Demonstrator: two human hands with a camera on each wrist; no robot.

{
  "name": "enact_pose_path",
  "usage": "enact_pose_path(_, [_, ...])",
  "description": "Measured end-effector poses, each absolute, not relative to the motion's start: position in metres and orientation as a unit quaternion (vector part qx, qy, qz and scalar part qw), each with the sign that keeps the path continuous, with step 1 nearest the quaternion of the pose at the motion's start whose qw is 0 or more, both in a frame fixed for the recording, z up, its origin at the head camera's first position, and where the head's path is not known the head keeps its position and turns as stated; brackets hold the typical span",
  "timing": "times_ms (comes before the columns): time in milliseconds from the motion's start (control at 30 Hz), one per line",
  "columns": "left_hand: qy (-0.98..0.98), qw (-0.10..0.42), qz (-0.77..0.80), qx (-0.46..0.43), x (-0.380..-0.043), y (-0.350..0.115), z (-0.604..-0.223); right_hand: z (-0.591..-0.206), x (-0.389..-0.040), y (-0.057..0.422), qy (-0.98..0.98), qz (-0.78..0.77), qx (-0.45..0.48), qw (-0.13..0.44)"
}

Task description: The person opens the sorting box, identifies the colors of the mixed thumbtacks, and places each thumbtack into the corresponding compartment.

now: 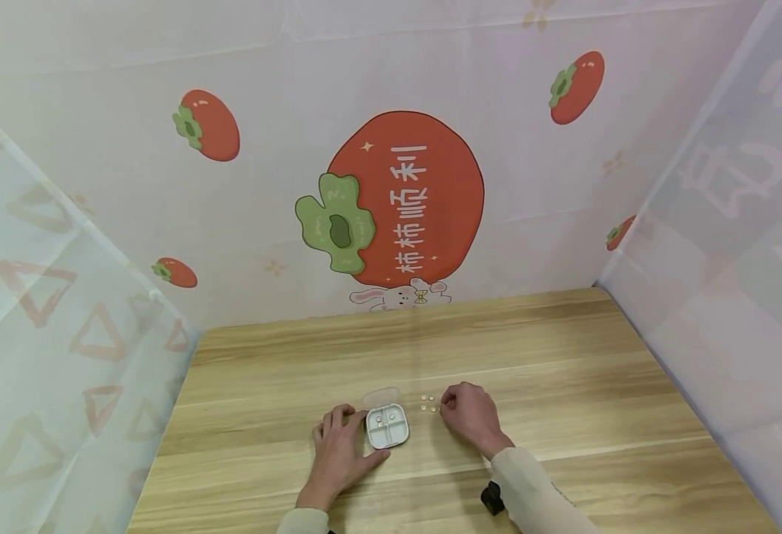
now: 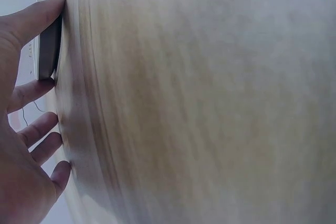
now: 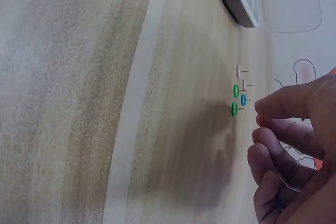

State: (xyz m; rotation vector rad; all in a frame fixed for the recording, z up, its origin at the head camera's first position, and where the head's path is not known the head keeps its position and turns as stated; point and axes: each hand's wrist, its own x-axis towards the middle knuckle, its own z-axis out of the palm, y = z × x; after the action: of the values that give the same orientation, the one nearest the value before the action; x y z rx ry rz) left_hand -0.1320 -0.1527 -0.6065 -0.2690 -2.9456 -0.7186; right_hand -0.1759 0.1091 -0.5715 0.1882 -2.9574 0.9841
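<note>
A pale four-compartment box (image 1: 387, 426) stands on the table, its clear lid (image 1: 382, 397) folded back. Small thumbtacks (image 1: 392, 417) lie in its far compartments. My left hand (image 1: 339, 452) holds the box from the left; in the left wrist view its thumb and index finger touch the box's dark side (image 2: 51, 35). To the right of the box lie several thumbtacks, pins up, among them a green one (image 3: 234, 109) and a blue one (image 3: 243, 99). Just over them hovers my right hand (image 1: 472, 415), fingers loosely bent, thumb and index tip close together. I see nothing between them.
The wooden table (image 1: 264, 371) meets a printed cloth wall (image 1: 264, 245) at the back, with cloth on both sides too. Near my right sleeve sits a small black object (image 1: 493, 498).
</note>
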Motion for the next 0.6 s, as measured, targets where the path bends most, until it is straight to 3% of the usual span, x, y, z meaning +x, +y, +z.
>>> enact_pose_path(600, [-0.967,0.05,-0.232,-0.088,-0.132,-0.152,-0.607,-0.584,-0.178,0.105,-0.958,0.282,0.062,-0.003])
